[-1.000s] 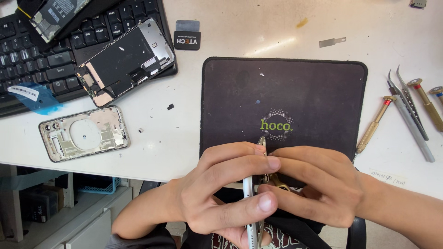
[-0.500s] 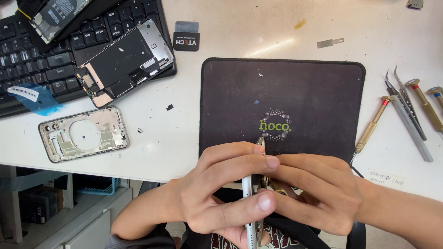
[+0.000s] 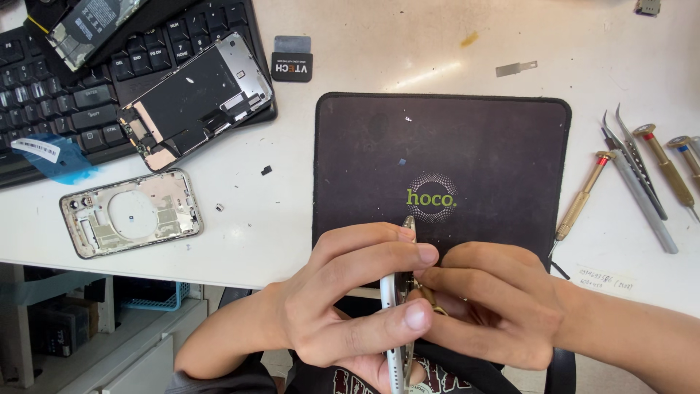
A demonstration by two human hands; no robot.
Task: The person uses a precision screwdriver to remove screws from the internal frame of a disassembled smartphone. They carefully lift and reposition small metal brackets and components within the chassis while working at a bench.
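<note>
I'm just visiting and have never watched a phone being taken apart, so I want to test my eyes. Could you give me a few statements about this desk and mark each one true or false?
1. The left hand and right hand hold a phone frame edge-up between them. True.
2. The dark work mat is covered with tools. False: it is nearly bare; the screwdrivers and tweezers lie on the white table to its right.
3. A second, hollow phone frame lies flat left of the mat. True.
4. The keyboard has nothing on it. False: a phone screen part rests on it.
</note>
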